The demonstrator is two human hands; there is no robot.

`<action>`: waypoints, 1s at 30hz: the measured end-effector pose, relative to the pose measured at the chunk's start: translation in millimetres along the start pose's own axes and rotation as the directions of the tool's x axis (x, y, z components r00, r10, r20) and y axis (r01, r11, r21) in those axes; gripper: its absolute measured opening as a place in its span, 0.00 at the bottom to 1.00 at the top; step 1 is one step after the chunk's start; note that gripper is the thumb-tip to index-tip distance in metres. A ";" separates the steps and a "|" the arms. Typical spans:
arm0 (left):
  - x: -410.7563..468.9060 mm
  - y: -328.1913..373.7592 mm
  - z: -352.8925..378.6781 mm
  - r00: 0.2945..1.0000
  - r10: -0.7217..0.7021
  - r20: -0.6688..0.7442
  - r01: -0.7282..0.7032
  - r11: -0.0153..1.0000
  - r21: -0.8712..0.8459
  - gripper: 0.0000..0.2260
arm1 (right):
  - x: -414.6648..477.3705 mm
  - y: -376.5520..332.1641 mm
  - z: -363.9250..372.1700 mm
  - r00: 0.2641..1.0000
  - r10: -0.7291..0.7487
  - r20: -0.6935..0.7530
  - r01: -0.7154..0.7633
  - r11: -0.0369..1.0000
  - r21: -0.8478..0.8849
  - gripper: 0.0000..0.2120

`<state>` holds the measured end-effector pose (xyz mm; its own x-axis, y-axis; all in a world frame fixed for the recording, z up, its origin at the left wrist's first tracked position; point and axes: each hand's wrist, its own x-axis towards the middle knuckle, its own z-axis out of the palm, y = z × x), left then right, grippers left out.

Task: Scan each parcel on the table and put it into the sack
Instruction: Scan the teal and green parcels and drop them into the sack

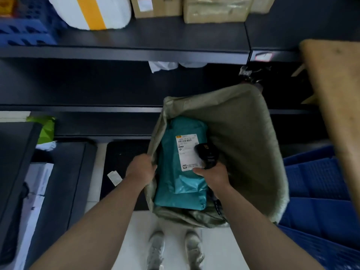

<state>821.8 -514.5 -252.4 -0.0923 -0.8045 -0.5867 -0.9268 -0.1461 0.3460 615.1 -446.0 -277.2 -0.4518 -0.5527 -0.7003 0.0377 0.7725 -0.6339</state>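
Step in hand: bagging. The teal parcel (180,182) is inside the mouth of the olive sack (243,133), centre frame, lying flat with its white shipping label (186,151) face up.

Left hand (143,168), at 9 o'clock of the parcel, grips the sack rim with fingers curled over the fabric and holds the mouth open.

Right hand (213,173), at 3 o'clock of the parcel, is wrapped round the handle of a black handheld scanner (207,152). The scanner head lies over the right edge of the label, and the thumb rests on the label's lower corner. Cannot tell whether this hand also pinches the parcel or only touches it.

Judgement: the parcel looks as good as placed, with its far end deep in the sack and its near end by the rim at 6 o'clock. Whether the scan is done cannot be read from this.

The next move calls for lifting the right hand and scanner clear of the sack without dragging the parcel, then reaching to the wooden worktop (335,94) at 2 o'clock for another parcel. Only the worktop's edge shows, so I cannot tell how many remain. The left hand should keep the rim up or the mouth may sag shut.

Around it are blue crates (319,191) at 4 o'clock and dark shelving (124,36) at 12 with a white-and-yellow bag (93,12) and cardboard boxes (155,6).
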 end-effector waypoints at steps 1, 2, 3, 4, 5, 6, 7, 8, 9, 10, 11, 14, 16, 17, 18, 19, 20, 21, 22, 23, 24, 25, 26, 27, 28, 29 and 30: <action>1.2 -3.5 0.4 0.999 0.036 -0.025 -0.036 0.999 0.001 0.10 | 3.6 0.9 5.7 1.000 -0.012 -0.006 0.012 0.999 -0.037 0.28; 1.1 -6.5 -0.2 0.996 0.071 -0.060 -0.072 0.997 -0.004 0.09 | 6.9 1.7 11.0 1.000 -0.024 -0.013 0.023 0.997 -0.078 0.31; -0.1 -9.1 -1.9 0.990 0.100 -0.099 -0.102 0.995 -0.023 0.08 | 9.7 1.6 15.7 0.999 -0.037 -0.024 0.034 0.992 -0.121 0.33; -2.0 -11.6 -4.3 0.984 0.117 -0.136 -0.125 0.991 -0.048 0.07 | 12.0 1.2 20.0 0.998 -0.049 -0.036 0.043 0.986 -0.162 0.36; -4.1 -14.4 -7.0 0.979 0.124 -0.164 -0.137 0.988 -0.068 0.07 | 13.9 1.0 23.8 0.997 -0.056 -0.046 0.046 0.980 -0.194 0.37; -5.8 -17.4 -9.3 0.975 0.129 -0.182 -0.146 0.986 -0.082 0.08 | 15.3 1.2 27.3 0.997 -0.057 -0.053 0.045 0.975 -0.217 0.37; -6.7 -20.6 -10.6 0.973 0.131 -0.191 -0.152 0.984 -0.098 0.07 | 16.0 1.5 29.9 0.997 -0.057 -0.057 0.042 0.971 -0.233 0.36; -7.4 -23.3 -11.6 0.973 0.130 -0.193 -0.154 0.981 -0.116 0.06 | 16.1 2.0 31.6 0.997 -0.059 -0.058 0.043 0.969 -0.244 0.35; -8.1 -25.3 -12.5 0.973 0.125 -0.192 -0.151 0.980 -0.130 0.06 | 15.2 1.8 32.3 0.996 -0.064 -0.057 0.048 0.967 -0.249 0.34; -8.7 -26.6 -13.4 0.973 0.121 -0.194 -0.150 0.979 -0.139 0.06 | 13.8 1.5 32.0 0.996 -0.066 -0.058 0.050 0.967 -0.250 0.34; -8.7 -27.6 -14.1 0.974 0.119 -0.193 -0.148 0.979 -0.142 0.06 | 11.1 1.0 30.0 0.996 -0.068 -0.060 0.051 0.967 -0.249 0.35; -12.1 -25.7 -18.4 0.981 0.122 -0.152 -0.141 0.982 -0.124 0.07 | -7.2 -3.0 16.2 0.994 -0.074 -0.075 0.054 0.968 -0.246 0.37; -19.4 -22.8 -25.0 0.987 0.119 -0.107 -0.132 0.984 -0.117 0.07 | -26.9 -7.4 2.1 0.991 -0.100 -0.085 0.078 0.968 -0.237 0.34; -24.9 -20.4 -29.4 0.989 0.119 -0.086 -0.129 0.984 -0.119 0.08 | -39.7 -10.1 -6.0 0.989 -0.120 -0.091 0.096 0.967 -0.235 0.32; -31.7 -16.9 -34.7 0.990 0.124 -0.071 -0.132 0.984 -0.121 0.09 | -54.0 -13.1 -14.6 0.986 -0.136 -0.099 0.110 0.966 -0.235 0.30; -41.0 -11.7 -40.8 0.989 0.137 -0.062 -0.143 0.984 -0.111 0.10 | -70.5 -17.0 -23.9 0.983 -0.144 -0.110 0.116 0.966 -0.232 0.29; -52.3 -4.9 -47.6 0.986 0.154 -0.055 -0.159 0.984 -0.086 0.11 | -88.2 -20.8 -33.5 0.981 -0.151 -0.124 0.122 0.968 -0.220 0.27; -65.3 3.1 -54.5 0.983 0.179 -0.051 -0.181 0.982 -0.052 0.13 | -107.1 -24.9 -43.5 0.977 -0.162 -0.140 0.132 0.971 -0.200 0.26; -79.2 12.0 -61.3 0.976 0.213 -0.053 -0.214 0.977 -0.015 0.14 | -126.8 -28.6 -53.9 0.972 -0.174 -0.156 0.147 0.974 -0.174 0.26; -93.8 21.4 -67.5 0.963 0.261 -0.060 -0.260 0.965 0.025 0.15 | -146.6 -31.6 -64.8 0.968 -0.182 -0.171 0.157 0.976 -0.148 0.26; -109.3 31.2 -72.9 0.946 0.318 -0.068 -0.313 0.947 0.074 0.16 | -166.9 -33.8 -76.0 0.965 -0.188 -0.184 0.166 0.978 -0.129 0.26; -125.9 41.3 -78.0 0.924 0.377 -0.073 -0.366 0.922 0.131 0.17 | -187.2 -35.5 -88.2 0.962 -0.190 -0.197 0.169 0.978 -0.120 0.26; -142.9 51.9 -82.4 0.899 0.433 -0.073 -0.412 0.890 0.196 0.18 | -206.8 -36.4 -101.3 0.959 -0.193 -0.209 0.173 0.979 -0.110 0.25; -159.6 62.5 -86.0 0.870 0.487 -0.071 -0.455 0.851 0.263 0.19 | -224.9 -36.7 -115.2 0.957 -0.193 -0.217 0.176 0.980 -0.093 0.25; -176.2 73.7 -88.4 0.837 0.543 -0.071 -0.496 0.807 0.321 0.20 | -242.6 -35.9 -130.7 0.956 -0.193 -0.221 0.180 0.981 -0.078 0.24; -192.5 85.4 -90.1 0.799 0.597 -0.072 -0.537 0.762 0.361 0.21 | -259.9 -34.8 -146.8 0.956 -0.194 -0.221 0.182 0.981 -0.072 0.23; -208.9 98.1 -90.9 0.759 0.646 -0.077 -0.576 0.723 0.381 0.21 | -277.6 -32.8 -164.1 0.955 -0.198 -0.221 0.187 0.980 -0.071 0.22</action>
<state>783.3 -413.1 -29.4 -0.6408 -0.7496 -0.1657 -0.7556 0.5776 0.3089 593.0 -266.6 -8.1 -0.6362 -0.6116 -0.4703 -0.1113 0.6759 -0.7286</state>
